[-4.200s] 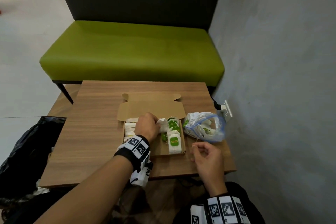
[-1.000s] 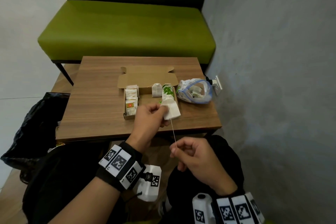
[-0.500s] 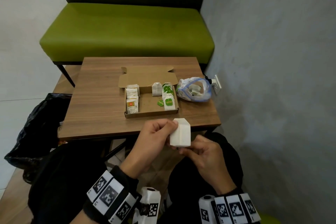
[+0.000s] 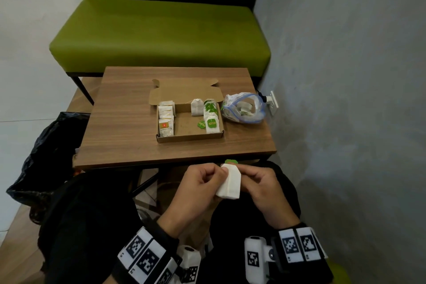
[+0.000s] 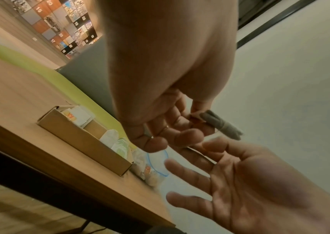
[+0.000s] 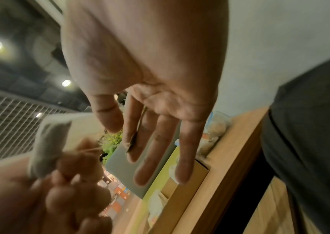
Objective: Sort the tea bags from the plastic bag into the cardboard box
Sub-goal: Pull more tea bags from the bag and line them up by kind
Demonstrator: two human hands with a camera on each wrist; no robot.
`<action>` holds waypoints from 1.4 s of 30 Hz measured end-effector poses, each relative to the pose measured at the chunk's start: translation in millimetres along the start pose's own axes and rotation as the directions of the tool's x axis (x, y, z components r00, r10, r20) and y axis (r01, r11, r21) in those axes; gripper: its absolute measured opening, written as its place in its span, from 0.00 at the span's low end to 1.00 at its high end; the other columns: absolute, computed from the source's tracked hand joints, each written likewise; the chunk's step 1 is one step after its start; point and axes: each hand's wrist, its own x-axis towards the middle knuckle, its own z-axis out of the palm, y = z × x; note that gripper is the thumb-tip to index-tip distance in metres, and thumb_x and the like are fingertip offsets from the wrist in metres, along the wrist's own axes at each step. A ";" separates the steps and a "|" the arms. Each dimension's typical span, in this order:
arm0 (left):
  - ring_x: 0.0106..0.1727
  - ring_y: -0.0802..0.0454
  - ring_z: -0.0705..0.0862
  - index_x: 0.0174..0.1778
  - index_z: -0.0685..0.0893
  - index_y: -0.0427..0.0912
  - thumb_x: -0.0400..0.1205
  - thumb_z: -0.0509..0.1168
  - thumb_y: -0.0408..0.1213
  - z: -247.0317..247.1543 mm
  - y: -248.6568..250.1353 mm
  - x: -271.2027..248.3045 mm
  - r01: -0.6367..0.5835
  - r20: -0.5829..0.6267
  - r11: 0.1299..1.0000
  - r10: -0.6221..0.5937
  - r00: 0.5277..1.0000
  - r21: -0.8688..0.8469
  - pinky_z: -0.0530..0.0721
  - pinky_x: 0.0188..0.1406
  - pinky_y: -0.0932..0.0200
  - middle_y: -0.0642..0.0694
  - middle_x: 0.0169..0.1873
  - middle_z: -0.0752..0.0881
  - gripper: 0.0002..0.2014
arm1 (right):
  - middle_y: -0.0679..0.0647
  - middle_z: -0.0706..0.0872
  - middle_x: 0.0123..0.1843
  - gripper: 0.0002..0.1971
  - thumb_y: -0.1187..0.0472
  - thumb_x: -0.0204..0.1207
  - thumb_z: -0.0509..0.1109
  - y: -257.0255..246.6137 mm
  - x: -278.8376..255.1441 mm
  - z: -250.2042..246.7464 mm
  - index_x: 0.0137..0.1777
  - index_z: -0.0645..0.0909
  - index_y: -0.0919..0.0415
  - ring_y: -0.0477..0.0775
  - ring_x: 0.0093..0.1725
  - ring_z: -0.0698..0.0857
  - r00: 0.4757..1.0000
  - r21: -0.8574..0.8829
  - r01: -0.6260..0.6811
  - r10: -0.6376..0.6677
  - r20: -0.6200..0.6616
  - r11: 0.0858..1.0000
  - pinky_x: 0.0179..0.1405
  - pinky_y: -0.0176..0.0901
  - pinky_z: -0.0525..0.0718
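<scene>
Now, wooden table (image 4: 129,122), open cardboard box (image 4: 189,138) on it, plastic bag (image 4: 244,110) just right of the box; nearer, off the table's edge, the left hand (image 4: 198,183) pinches a white tea bag (image 4: 230,184), and the right hand (image 4: 260,188) lies straight-fingered against its right side.

Cardboard box (image 4: 189,138) mid on bench (image 4: 124,127), plastic bag (image 4: 244,110) just R. In box: L row (image 4: 166,120) & R row (image 4: 211,115) of tea bags along its sides. Couch (image 4: 161,37) behind bench, bin bag (image 4: 41,157) on floor L. Held tea bag (image 4: 230,183) btwn left hand (image 4: 200,182) & right hand (image 4: 260,187), before bench's near edge.
</scene>
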 end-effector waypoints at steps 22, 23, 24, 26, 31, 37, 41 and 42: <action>0.26 0.52 0.81 0.38 0.83 0.23 0.86 0.65 0.37 -9.0 -20.4 24.8 0.130 -0.006 0.990 -0.131 0.991 -0.050 0.78 0.26 0.60 0.39 0.26 0.82 0.19 | 0.54 0.93 0.52 0.12 0.78 0.74 0.72 0.1 26.7 17.7 0.45 0.91 0.61 0.50 0.56 0.91 0.984 -0.021 0.156 -0.157 -0.086 0.988 0.54 0.36 0.86; 0.27 0.51 0.82 0.41 0.84 0.23 0.87 0.64 0.38 -10.6 -21.1 24.9 0.152 0.005 0.985 -0.153 0.988 -0.081 0.77 0.27 0.60 0.37 0.29 0.84 0.19 | 0.55 0.93 0.53 0.12 0.78 0.74 0.72 1.3 26.4 16.9 0.44 0.91 0.62 0.50 0.56 0.91 0.985 -0.031 0.154 -0.156 -0.077 0.988 0.55 0.37 0.86; 0.28 0.50 0.83 0.44 0.86 0.25 0.87 0.63 0.39 -12.0 -21.9 25.0 0.177 0.015 0.978 -0.176 0.984 -0.113 0.78 0.28 0.59 0.37 0.31 0.86 0.18 | 0.56 0.93 0.52 0.12 0.78 0.75 0.72 2.1 26.3 16.2 0.44 0.92 0.62 0.51 0.56 0.91 0.985 -0.046 0.151 -0.154 -0.072 0.987 0.56 0.39 0.86; 0.29 0.48 0.84 0.46 0.88 0.29 0.88 0.60 0.39 -13.3 -22.0 25.6 0.210 0.031 0.964 -0.208 0.978 -0.165 0.78 0.29 0.57 0.37 0.34 0.87 0.18 | 0.56 0.94 0.50 0.11 0.77 0.75 0.72 2.9 26.9 16.2 0.45 0.92 0.63 0.51 0.54 0.91 0.986 -0.084 0.146 -0.152 -0.070 0.986 0.56 0.40 0.87; 0.28 0.47 0.83 0.46 0.88 0.31 0.89 0.58 0.43 -14.6 -16.2 27.1 0.191 0.041 0.958 -0.187 0.982 -0.215 0.77 0.29 0.56 0.33 0.33 0.86 0.21 | 0.53 0.94 0.44 0.13 0.78 0.75 0.71 0.6 31.1 17.3 0.43 0.92 0.61 0.47 0.47 0.92 0.985 -0.094 0.144 -0.152 -0.086 0.985 0.48 0.35 0.86; 0.37 0.51 0.86 0.48 0.90 0.36 0.83 0.68 0.34 -24.6 -11.8 26.8 0.106 0.027 0.984 -0.103 0.994 -0.143 0.85 0.39 0.59 0.41 0.37 0.91 0.07 | 0.57 0.94 0.47 0.14 0.74 0.77 0.72 -2.4 38.7 14.7 0.58 0.88 0.59 0.52 0.49 0.92 0.989 0.048 0.102 -0.097 -0.108 0.994 0.49 0.40 0.89; 0.43 0.56 0.88 0.47 0.90 0.43 0.82 0.68 0.35 -32.9 -4.1 31.4 -0.003 -0.027 1.000 0.003 1.000 -0.010 0.85 0.44 0.64 0.48 0.41 0.92 0.05 | 0.60 0.93 0.49 0.11 0.68 0.75 0.77 1.2 48.3 16.5 0.56 0.88 0.61 0.58 0.50 0.92 0.994 0.025 0.056 -0.054 -0.094 0.998 0.51 0.46 0.88; 0.43 0.58 0.88 0.47 0.90 0.45 0.82 0.69 0.35 -34.8 -2.6 33.6 -0.019 -0.028 1.000 0.020 0.999 0.017 0.85 0.43 0.66 0.50 0.41 0.92 0.05 | 0.59 0.93 0.48 0.09 0.69 0.74 0.77 2.2 51.5 18.3 0.54 0.89 0.63 0.57 0.49 0.92 0.994 0.006 0.063 -0.062 -0.088 0.998 0.49 0.44 0.88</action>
